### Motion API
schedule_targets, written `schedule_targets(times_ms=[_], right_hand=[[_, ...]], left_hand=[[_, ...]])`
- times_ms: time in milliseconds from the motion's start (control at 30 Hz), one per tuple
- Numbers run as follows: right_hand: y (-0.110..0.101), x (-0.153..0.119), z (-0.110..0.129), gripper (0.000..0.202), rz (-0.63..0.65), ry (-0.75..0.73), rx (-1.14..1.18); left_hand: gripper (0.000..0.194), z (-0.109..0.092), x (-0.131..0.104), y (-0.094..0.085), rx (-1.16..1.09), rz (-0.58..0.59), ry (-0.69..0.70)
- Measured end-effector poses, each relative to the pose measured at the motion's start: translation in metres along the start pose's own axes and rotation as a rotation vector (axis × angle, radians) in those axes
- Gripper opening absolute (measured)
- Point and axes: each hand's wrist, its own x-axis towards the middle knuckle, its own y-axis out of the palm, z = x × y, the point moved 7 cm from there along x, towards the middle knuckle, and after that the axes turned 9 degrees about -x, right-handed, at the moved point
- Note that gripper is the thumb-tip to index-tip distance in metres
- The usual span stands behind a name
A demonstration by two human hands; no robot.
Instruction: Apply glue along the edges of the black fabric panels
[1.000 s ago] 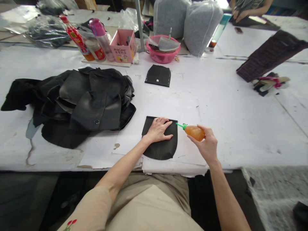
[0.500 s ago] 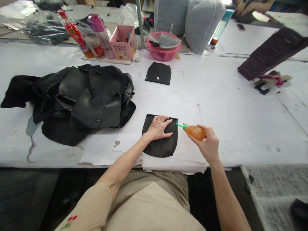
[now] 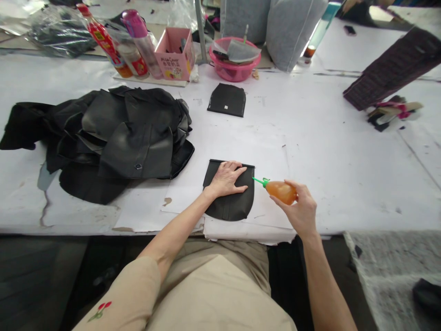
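Under my left hand (image 3: 227,179) lies a black leather-like piece (image 3: 229,207) with a straight bar along its far edge and a rounded near end. That hand rests flat on it, fingers spread. My right hand (image 3: 301,204) grips an amber squeeze glue bottle (image 3: 279,191), tilted sideways. The bottle's thin green nozzle points left, its tip at the right edge of the piece near the upper corner. Farther back sits a similar black piece (image 3: 227,99) with a small white square on it.
A heap of black pieces (image 3: 138,133) fills the left. Behind stand a red-capped bottle (image 3: 103,41), a pink box (image 3: 175,57) and a pink basin (image 3: 234,69) with tools. A dark patterned block (image 3: 392,69) and a bundle of scraps (image 3: 392,111) lie at right on the white-covered table (image 3: 317,138).
The view has shifted slightly, so the table's things sit a little higher. The nozzle tip has come slightly nearer me along the piece's right edge. My left hand stays on the piece.
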Motion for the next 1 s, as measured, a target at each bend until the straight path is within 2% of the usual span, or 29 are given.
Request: schedule_targets(times_ms=[1000], right_hand=[[-0.018,-0.052,0.009,0.051,0.05,0.102,0.022]], left_hand=[[0.064,0.002,-0.001,0.003,-0.011,0.028,-0.028]])
